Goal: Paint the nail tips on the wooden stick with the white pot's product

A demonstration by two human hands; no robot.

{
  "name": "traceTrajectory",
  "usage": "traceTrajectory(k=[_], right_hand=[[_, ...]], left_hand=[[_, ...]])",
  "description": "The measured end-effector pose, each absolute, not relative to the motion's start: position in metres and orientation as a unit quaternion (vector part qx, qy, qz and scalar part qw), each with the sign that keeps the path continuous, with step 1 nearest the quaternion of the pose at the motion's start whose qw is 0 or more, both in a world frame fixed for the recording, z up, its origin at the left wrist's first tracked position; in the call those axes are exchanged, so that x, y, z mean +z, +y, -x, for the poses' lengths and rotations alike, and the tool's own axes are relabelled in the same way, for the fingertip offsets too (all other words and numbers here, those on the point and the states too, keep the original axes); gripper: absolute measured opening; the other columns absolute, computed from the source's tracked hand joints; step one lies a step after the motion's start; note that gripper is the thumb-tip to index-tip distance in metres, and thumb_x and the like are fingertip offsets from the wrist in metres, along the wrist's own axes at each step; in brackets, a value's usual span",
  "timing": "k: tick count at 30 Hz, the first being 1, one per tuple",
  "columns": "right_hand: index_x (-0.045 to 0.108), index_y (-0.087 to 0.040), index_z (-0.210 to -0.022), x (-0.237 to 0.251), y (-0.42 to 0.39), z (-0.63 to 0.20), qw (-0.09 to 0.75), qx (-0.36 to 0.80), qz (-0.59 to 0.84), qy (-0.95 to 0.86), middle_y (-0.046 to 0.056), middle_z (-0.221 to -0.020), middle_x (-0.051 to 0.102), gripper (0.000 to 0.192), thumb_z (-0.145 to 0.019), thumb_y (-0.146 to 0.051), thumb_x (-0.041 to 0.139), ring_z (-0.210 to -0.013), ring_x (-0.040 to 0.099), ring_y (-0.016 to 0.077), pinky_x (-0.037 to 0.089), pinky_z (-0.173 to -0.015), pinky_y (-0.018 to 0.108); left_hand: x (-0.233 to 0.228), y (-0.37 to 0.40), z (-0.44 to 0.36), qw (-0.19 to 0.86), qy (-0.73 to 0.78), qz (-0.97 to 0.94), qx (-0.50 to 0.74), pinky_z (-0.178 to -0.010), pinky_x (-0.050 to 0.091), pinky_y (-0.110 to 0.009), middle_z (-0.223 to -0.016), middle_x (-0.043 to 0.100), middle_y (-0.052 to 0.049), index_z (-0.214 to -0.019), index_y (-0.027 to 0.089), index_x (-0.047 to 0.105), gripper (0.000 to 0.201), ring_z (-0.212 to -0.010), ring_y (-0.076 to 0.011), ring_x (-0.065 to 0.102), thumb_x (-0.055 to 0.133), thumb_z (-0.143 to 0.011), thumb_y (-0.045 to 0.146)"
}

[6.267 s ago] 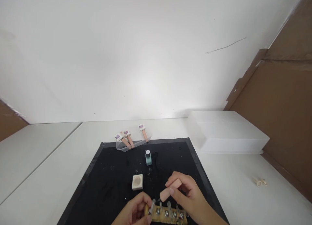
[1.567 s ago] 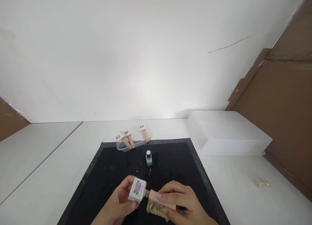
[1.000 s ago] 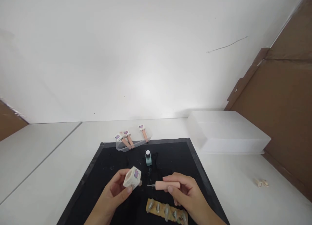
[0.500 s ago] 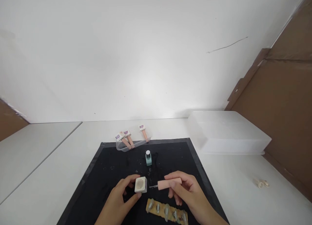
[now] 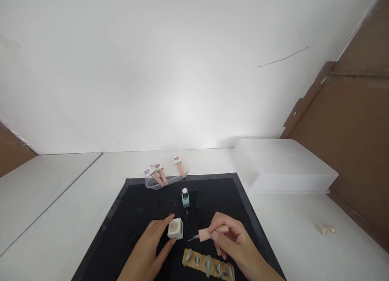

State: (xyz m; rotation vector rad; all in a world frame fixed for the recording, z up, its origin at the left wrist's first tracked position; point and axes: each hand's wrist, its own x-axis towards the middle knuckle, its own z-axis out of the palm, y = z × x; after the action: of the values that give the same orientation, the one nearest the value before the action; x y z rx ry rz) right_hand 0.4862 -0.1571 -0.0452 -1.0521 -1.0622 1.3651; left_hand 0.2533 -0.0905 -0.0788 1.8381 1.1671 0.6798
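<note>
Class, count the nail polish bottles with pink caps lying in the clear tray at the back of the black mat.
3: two side by side at the tray's left, one at its right. More may be hidden.

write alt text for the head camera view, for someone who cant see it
Over a black mat, the right hand holds a pink-handled polish brush beside a small white bottle gripped by the left hand. A strip of false nail tips lies in front; a teal bottle stands behind.

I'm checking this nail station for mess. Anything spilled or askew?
The black mat shows pale specks and smears near the teal bottle. Three bottles lean tilted in the clear tray.
</note>
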Motion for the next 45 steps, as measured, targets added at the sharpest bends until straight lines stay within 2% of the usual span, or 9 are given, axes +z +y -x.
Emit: traceTrajectory(k=[6,13,23,31,33,36,39,42,45], right_hand=[[0.062,-0.017,-0.07,-0.044,-0.156,-0.486,0.514,0.554,0.475,-0.451,-0.006,-0.056,0.045,0.04,-0.074,-0.056,0.067,-0.044,0.04,0.0062,0.031,-0.043,0.019],[0.063,-0.016,-0.07,-0.043,-0.156,-0.486,0.512,0.552,0.484,-0.446,-0.006,-0.056,0.044,0.041,-0.073,-0.056,0.068,-0.044,0.039,0.0053,0.031,-0.043,0.019],[0.062,-0.017,-0.07,-0.04,-0.155,-0.485,0.512,0.548,0.481,-0.454,-0.006,-0.054,0.041,0.041,-0.074,-0.057,0.066,-0.045,0.037,0.007,0.032,-0.043,0.02],[0.062,-0.017,-0.071,-0.043,-0.155,-0.486,0.504,0.547,0.488,-0.456,-0.005,-0.058,0.044,0.042,-0.074,-0.058,0.064,-0.047,0.038,0.0072,0.032,-0.044,0.02],[0.063,-0.017,-0.077,-0.044,-0.154,-0.486,0.503,0.55,0.491,-0.451,-0.005,-0.059,0.044,0.041,-0.073,-0.058,0.065,-0.047,0.038,0.0076,0.032,-0.044,0.02],[0.062,-0.019,-0.092,-0.045,-0.154,-0.486,0.498,0.56,0.493,-0.441,-0.005,-0.063,0.046,0.041,-0.072,-0.054,0.069,-0.049,0.038,0.0078,0.031,-0.045,0.02],[0.062,-0.018,-0.084,-0.045,-0.153,-0.485,0.487,0.57,0.495,-0.438,-0.006,-0.06,0.044,0.037,-0.069,-0.05,0.072,-0.048,0.032,0.0068,0.027,-0.044,0.02],[0.062,-0.017,-0.077,-0.045,-0.153,-0.485,0.48,0.583,0.491,-0.434,-0.007,-0.057,0.041,0.036,-0.067,-0.049,0.075,-0.047,0.03,0.0064,0.025,-0.042,0.019],[0.066,-0.016,-0.079,-0.047,-0.152,-0.485,0.486,0.597,0.484,-0.416,-0.005,-0.06,0.048,0.034,-0.065,-0.046,0.076,-0.047,0.033,0.0067,0.027,-0.041,0.019]], left_hand=[[-0.075,-0.09,-0.251,0.434,0.461,-0.736,0.24,-0.094,0.037,-0.044,-0.12,0.062,-0.009,-0.122,0.037,0.061,0.039,-0.114,-0.0376,0.048,0.06,-0.083,0.037],[-0.079,-0.091,-0.252,0.417,0.445,-0.754,0.246,-0.093,0.039,-0.042,-0.118,0.062,-0.008,-0.122,0.038,0.059,0.04,-0.111,-0.0351,0.051,0.059,-0.083,0.03],[-0.077,-0.092,-0.255,0.428,0.466,-0.731,0.255,-0.092,0.039,-0.041,-0.118,0.064,-0.008,-0.117,0.036,0.064,0.037,-0.109,-0.0365,0.053,0.064,-0.08,0.035],[-0.087,-0.09,-0.25,0.349,0.451,-0.791,0.219,-0.09,0.044,-0.038,-0.127,0.057,-0.006,-0.129,0.036,0.05,0.046,-0.114,-0.0306,0.052,0.055,-0.083,0.028],[-0.08,-0.092,-0.25,0.32,0.442,-0.804,0.235,-0.085,0.046,-0.034,-0.123,0.056,-0.007,-0.125,0.032,0.049,0.046,-0.106,-0.0254,0.054,0.051,-0.081,0.02],[-0.06,-0.098,-0.251,0.307,0.462,-0.798,0.236,-0.067,0.047,-0.025,-0.082,0.051,0.0,-0.093,0.024,0.049,0.026,-0.071,-0.0166,0.051,0.049,-0.07,0.013],[-0.041,-0.104,-0.254,0.365,0.459,-0.792,0.171,-0.054,0.041,-0.019,-0.069,0.043,0.005,-0.075,0.024,0.042,0.012,-0.059,-0.0126,0.045,0.046,-0.069,0.014],[-0.039,-0.106,-0.258,0.385,0.457,-0.798,0.081,-0.052,0.037,-0.018,-0.062,0.046,0.006,-0.077,0.021,0.053,0.006,-0.056,-0.0116,0.047,0.049,-0.071,0.021],[-0.052,-0.107,-0.264,0.423,0.442,-0.791,-0.011,-0.05,0.036,-0.018,-0.059,0.05,0.006,-0.082,0.017,0.061,0.015,-0.051,-0.0105,0.048,0.054,-0.07,0.022]])
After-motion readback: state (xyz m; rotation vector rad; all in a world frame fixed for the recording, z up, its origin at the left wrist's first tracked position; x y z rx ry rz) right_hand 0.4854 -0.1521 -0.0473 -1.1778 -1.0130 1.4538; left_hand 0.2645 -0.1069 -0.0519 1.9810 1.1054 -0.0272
